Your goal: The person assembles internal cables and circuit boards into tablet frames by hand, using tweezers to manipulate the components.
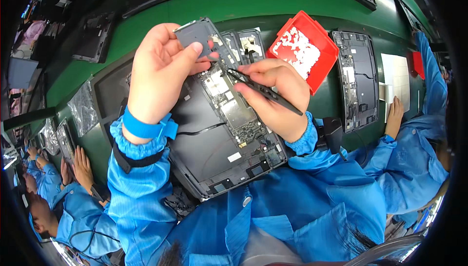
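A red tray [325, 46] of white bits sat right of centre, a second opened tablet [358, 78] just beyond it. White sheets [396, 83] lay further right — foil bags [84, 107] lay left.

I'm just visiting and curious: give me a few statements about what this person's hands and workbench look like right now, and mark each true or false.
1. The right hand holds black tweezers. True.
2. The left hand is empty and flat on the bench. False: it grips the upper corner of the opened tablet, thumb on top.
3. The red tray holds small white pieces. True.
4. The bench top is blue. False: it is green.
5. Both wrists show blue sleeves. True.
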Demonstrator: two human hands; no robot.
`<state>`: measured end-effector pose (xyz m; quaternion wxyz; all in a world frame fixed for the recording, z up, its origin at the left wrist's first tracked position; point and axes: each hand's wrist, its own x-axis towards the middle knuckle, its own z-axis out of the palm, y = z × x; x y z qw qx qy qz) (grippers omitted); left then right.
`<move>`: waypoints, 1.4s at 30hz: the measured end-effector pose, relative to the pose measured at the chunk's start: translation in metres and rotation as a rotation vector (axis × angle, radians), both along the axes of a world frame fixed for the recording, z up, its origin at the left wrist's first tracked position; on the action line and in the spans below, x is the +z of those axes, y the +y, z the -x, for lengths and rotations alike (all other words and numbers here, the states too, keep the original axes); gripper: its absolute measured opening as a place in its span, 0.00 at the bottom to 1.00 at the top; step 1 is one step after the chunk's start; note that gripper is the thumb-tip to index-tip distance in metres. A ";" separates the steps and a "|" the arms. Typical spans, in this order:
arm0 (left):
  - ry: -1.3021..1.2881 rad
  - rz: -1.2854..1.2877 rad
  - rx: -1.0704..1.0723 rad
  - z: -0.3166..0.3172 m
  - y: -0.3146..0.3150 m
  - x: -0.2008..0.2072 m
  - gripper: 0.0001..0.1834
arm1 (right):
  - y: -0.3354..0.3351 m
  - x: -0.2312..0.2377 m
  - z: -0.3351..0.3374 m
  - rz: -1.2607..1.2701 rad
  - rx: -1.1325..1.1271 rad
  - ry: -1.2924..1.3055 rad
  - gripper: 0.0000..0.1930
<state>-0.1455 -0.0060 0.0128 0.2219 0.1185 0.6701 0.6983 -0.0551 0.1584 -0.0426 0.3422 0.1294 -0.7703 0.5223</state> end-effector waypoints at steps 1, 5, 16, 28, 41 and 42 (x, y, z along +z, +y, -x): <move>-0.001 0.016 0.004 -0.001 0.000 0.000 0.11 | 0.000 -0.001 0.000 0.010 0.007 -0.027 0.13; 0.012 -0.034 0.039 -0.003 0.001 -0.001 0.10 | -0.011 -0.005 -0.004 0.595 0.025 -0.134 0.12; 0.015 -0.078 0.053 -0.003 -0.003 -0.002 0.11 | -0.006 0.011 -0.002 1.199 0.137 -0.462 0.07; 0.039 -0.057 0.046 -0.007 0.001 -0.002 0.11 | -0.004 0.009 -0.003 0.990 0.121 -0.493 0.05; 0.213 0.015 0.115 -0.010 0.009 -0.004 0.16 | -0.014 0.000 0.002 0.829 -0.050 -0.427 0.08; 0.305 0.072 0.074 -0.010 0.009 -0.006 0.16 | -0.014 -0.002 0.002 0.691 -0.080 -0.389 0.09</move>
